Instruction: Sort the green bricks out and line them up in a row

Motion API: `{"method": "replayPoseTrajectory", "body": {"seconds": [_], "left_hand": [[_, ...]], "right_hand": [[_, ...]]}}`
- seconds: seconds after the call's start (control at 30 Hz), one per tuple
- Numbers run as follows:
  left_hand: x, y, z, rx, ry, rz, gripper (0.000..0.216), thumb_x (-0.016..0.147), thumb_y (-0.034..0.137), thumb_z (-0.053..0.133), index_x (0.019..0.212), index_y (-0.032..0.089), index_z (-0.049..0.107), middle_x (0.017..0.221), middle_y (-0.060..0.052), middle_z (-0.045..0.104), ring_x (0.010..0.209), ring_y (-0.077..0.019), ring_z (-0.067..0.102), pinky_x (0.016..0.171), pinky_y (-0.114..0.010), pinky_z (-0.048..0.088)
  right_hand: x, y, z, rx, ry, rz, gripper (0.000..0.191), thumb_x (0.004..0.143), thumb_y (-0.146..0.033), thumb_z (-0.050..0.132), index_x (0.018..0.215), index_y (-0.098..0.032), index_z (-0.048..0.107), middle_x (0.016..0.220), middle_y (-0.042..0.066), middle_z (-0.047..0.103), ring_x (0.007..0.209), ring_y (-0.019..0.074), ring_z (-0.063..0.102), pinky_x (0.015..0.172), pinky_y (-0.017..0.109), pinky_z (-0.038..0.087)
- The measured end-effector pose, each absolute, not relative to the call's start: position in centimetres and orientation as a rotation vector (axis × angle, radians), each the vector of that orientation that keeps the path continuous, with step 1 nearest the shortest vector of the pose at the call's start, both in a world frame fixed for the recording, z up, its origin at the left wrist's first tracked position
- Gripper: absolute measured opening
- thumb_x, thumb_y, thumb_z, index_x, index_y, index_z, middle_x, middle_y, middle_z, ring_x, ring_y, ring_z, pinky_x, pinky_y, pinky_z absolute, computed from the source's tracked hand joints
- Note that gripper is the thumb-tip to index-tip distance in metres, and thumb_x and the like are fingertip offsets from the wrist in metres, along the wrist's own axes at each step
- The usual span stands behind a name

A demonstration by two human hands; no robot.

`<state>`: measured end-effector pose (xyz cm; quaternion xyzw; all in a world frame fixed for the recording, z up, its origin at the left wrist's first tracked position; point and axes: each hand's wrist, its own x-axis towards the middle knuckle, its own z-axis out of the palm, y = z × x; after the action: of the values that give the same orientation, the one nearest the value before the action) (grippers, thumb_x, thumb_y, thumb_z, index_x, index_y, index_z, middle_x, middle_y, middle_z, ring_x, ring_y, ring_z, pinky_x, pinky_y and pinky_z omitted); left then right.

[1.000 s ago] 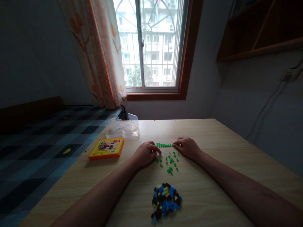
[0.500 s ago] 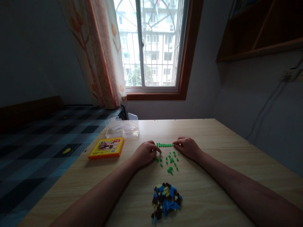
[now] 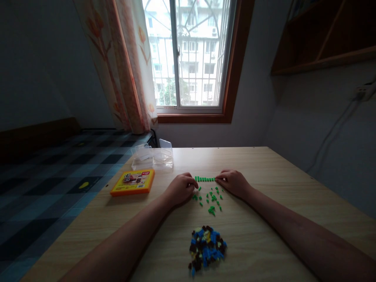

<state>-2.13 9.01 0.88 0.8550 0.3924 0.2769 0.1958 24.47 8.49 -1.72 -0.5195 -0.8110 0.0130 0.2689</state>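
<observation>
On the table, from the scattered bricks: row at twelve o'clock, left hand and right hand at its nine and three; pile at six; box toward ten, trays behind it.

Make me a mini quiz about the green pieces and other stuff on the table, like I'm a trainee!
1. What colour is the neat row between the left hand and the right hand? A) blue B) green C) brown
2. True or false: the mixed pile sits lower in the picture than the neat row.
3. Fill in: the orange box lies on the ____.

Key: 1. B; 2. true; 3. table.
</observation>
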Motion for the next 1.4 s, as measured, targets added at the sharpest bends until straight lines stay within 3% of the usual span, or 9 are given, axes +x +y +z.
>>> {"method": "replayPoseTrajectory", "body": {"seconds": [0.53, 1.0, 1.17, 1.4], "left_hand": [[-2.1, 9.0, 0.8, 2.408, 1.108, 0.772, 0.028, 0.075, 0.006, 0.054, 0.076, 0.020, 0.078, 0.083, -0.003, 0.064, 0.071, -0.0121, 0.059, 0.072, -0.023, 0.047], [-2.1, 8.8, 0.9, 2.515, 1.093, 0.623, 0.033, 0.077, 0.013, 0.056, 0.092, 0.028, 0.080, 0.089, -0.001, 0.068, 0.074, -0.0137, 0.061, 0.075, -0.024, 0.048], [-2.2, 9.2, 0.6, 2.450, 1.082, 0.738, 0.033, 0.075, 0.010, 0.052, 0.089, 0.022, 0.080, 0.086, -0.003, 0.067, 0.073, -0.0138, 0.061, 0.074, -0.024, 0.049], [-2.1, 9.1, 0.7, 2.413, 1.100, 0.796, 0.031, 0.075, 0.009, 0.052, 0.085, 0.019, 0.078, 0.084, -0.004, 0.066, 0.073, -0.0141, 0.061, 0.075, -0.025, 0.049]], "right_hand": [[24.2, 7.7, -1.0, -1.384, -2.159, 0.068, 0.023, 0.090, -0.033, 0.057, 0.084, -0.023, 0.077, 0.083, 0.003, 0.070, 0.070, 0.0138, 0.061, 0.065, 0.024, 0.044], [21.7, 5.3, 0.7, -0.914, -2.366, 0.091, 0.035, 0.099, -0.038, 0.044, 0.099, -0.026, 0.078, 0.099, 0.009, 0.065, 0.092, 0.0210, 0.056, 0.089, 0.039, 0.043], [21.7, 5.6, 0.5, -0.910, -2.442, 0.060, 0.037, 0.101, -0.037, 0.039, 0.109, -0.030, 0.075, 0.110, 0.009, 0.063, 0.100, 0.0228, 0.054, 0.094, 0.042, 0.041], [22.1, 6.3, -0.2, -0.999, -2.385, -0.023, 0.040, 0.102, -0.034, 0.037, 0.104, -0.027, 0.076, 0.113, 0.009, 0.064, 0.104, 0.0239, 0.054, 0.096, 0.043, 0.040]]}}
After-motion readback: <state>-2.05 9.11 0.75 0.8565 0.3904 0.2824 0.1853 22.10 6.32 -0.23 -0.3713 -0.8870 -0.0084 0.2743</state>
